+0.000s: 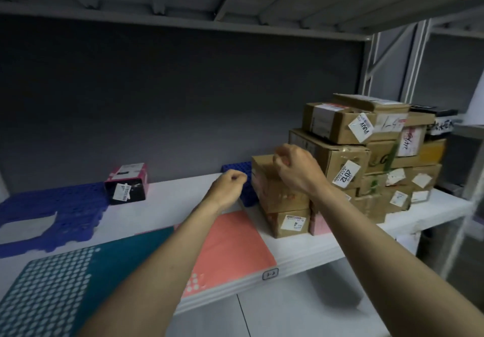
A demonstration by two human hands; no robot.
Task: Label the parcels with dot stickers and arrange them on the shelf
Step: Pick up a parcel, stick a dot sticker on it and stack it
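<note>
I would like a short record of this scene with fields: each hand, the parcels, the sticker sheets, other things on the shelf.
left hand: fingers curled, holds nothing visible
right hand: fingers curled, at the top of the small box
parcels: stacked at the shelf's right
sticker sheets: teal, pink, flat at the front edge
other: blue grids, dark box

One head-worn wide-angle view looks forward and down from the person's own standpoint, close in front of the shelf (301, 253). Both forearms run up from the bottom edge, the left hand (227, 187) and right hand (296, 166) near the frame's centre. The parcels (366, 158) stand right of centre, the upper shelf board fills the top, and straight lines bow near the edges.
</note>
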